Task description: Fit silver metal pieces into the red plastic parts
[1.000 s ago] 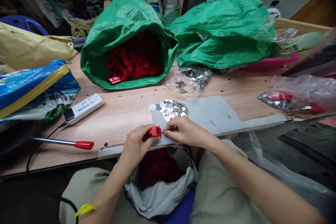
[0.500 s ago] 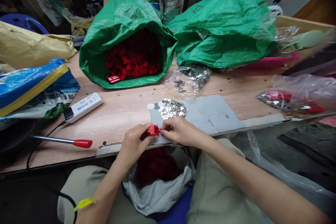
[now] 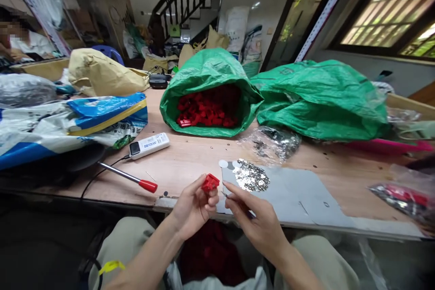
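Note:
My left hand is closed on a small red plastic part, held up between thumb and fingers above the table's front edge. My right hand grips a thin metal-tipped tool; most of it is hidden in the fingers, so its exact kind does not show. The tool's tip is just right of the red part, apart from it. Beyond my right hand, a pile of small shiny metal pieces lies on a grey sheet. Below the table edge, a pale sack with dark red contents sits between my knees.
A green sack opens toward me, full of red parts. Another green sack stands to its right, with a clear bag of metal pieces in front. On the left are a white device and a red-tipped lever. A person sits far left.
The view has tilted up and turned left. My right hand has drawn back from the red part, and my left hand has turned palm up, tilting the part.

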Tool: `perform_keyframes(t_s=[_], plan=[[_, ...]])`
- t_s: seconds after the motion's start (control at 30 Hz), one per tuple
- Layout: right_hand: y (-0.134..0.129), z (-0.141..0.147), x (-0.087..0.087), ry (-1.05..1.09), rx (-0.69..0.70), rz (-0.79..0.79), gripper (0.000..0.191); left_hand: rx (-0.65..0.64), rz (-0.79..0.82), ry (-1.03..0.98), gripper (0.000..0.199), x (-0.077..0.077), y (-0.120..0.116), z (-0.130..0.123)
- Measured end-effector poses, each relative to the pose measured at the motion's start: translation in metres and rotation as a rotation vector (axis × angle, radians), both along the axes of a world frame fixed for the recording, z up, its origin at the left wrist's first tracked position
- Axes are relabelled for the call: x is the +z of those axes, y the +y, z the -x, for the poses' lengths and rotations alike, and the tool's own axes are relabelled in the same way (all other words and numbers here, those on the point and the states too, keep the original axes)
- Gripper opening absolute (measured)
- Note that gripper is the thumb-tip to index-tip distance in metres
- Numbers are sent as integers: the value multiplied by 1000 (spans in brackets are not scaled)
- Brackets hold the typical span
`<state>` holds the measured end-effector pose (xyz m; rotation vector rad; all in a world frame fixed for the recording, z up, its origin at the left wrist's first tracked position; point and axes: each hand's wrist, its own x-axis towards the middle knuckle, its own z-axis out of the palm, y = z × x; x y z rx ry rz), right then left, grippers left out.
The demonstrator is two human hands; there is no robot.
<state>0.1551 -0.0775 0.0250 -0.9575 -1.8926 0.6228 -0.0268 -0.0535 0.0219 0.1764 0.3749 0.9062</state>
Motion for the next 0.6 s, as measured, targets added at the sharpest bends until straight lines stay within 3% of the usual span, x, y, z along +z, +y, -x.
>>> perform_keyframes(t_s=[0.2, 0.4, 0.6], plan=[[6, 19, 24, -104, 96, -205, 51, -88, 147, -202, 32, -2, -2, 3], [8, 20, 39, -302, 81, -205, 53, -129, 221, -357, 29, 1, 0, 8], [13, 21, 54, -371, 120, -249, 55, -146, 208, -426, 33, 3, -2, 9]])
